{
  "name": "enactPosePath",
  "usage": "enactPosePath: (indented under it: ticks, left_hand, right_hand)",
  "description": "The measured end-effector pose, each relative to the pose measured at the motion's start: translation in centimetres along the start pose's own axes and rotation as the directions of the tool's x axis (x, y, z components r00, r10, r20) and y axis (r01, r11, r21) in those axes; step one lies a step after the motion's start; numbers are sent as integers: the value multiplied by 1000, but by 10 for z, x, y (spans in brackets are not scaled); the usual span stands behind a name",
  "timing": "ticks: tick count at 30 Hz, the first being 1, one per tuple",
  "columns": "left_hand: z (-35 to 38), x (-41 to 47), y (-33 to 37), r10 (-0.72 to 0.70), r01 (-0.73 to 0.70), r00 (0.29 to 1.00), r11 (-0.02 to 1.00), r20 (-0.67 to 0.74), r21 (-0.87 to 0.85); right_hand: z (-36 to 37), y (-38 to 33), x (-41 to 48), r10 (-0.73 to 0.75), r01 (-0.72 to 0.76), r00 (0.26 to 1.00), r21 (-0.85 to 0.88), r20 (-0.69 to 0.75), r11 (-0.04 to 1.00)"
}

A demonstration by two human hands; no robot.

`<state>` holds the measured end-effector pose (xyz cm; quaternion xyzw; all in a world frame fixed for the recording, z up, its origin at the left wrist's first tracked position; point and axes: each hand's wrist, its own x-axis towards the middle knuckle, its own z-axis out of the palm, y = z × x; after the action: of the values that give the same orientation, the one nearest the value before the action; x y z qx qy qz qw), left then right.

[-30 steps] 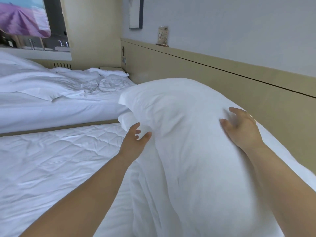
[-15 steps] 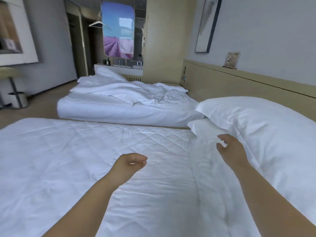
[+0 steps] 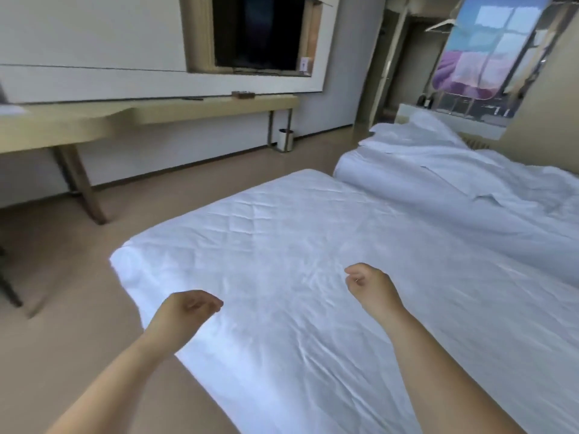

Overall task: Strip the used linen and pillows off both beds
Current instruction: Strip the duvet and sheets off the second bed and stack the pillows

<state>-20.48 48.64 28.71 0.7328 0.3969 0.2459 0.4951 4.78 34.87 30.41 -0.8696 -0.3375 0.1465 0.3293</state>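
The near bed (image 3: 282,233) fills the middle of the view, covered only by a white quilted mattress pad. Above it my left hand (image 3: 185,311) hangs with fingers loosely curled, holding nothing. To its right my right hand (image 3: 369,286) hovers over the pad, also loosely curled and empty. The far bed (image 3: 438,183) at the right carries a rumpled white duvet and sheets. No pillow is in view.
A long wooden desk (image 3: 150,114) runs along the left wall, with a dark screen (image 3: 257,29) above it. A small white bin (image 3: 285,140) stands under the desk's end. Bare floor (image 3: 78,261) lies between desk and bed. A doorway (image 3: 394,57) opens at the back.
My view has swung left from the headboard toward the desk wall. Both hands came off the pillow, which has left the view, and now hang empty over the near bed.
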Motion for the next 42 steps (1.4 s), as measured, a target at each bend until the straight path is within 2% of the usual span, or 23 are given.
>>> enactPosePath:
  ticks: [4, 7, 12, 14, 19, 23, 25, 28, 32, 35, 38, 42]
  left_hand:
    - [-57, 8, -58, -89, 99, 984, 994, -156, 53]
    - [-89, 23, -98, -184, 209, 958, 973, -219, 96]
    - [-142, 66, -131, -267, 279, 960, 924, -80, 262]
    - [-159, 84, -133, -262, 278, 961, 917, -94, 285]
    - [-225, 121, -147, -295, 360, 917, 902, -270, 237]
    - [-295, 151, -183, -329, 424, 859, 887, -392, 183]
    - [-332, 175, -205, -325, 434, 833, 886, -448, 164]
    - [-391, 219, -236, -321, 429, 817, 893, -479, 133]
    - [-475, 287, -272, -348, 441, 804, 893, -482, 91]
    - [-518, 343, -289, -394, 480, 824, 867, -408, 133]
    - [-535, 406, -301, -378, 438, 880, 880, -289, 183]
    - [-553, 496, -306, -352, 383, 918, 905, -182, 186]
  right_hand:
    - [90, -55, 31, -66, 61, 982, 32, 178, 998]
    - [140, -85, 60, -90, 82, 963, 40, 254, 996]
    - [214, -143, 123, -148, 130, 922, 73, 358, 989]
    - [238, -170, 147, -176, 157, 895, 80, 410, 984]
    - [309, -252, 194, -269, 249, 816, 109, 511, 962]
    - [371, -325, 220, -340, 304, 749, 160, 569, 939]
    - [406, -362, 238, -364, 321, 737, 178, 570, 930]
    - [456, -412, 265, -372, 307, 761, 210, 532, 928]
    - [513, -467, 301, -296, 201, 824, 239, 483, 950]
    - [539, -498, 330, -218, 110, 863, 252, 455, 961]
    - [552, -516, 366, -157, 56, 901, 250, 404, 967]
    - [568, -534, 428, -79, -16, 946, 290, 314, 957]
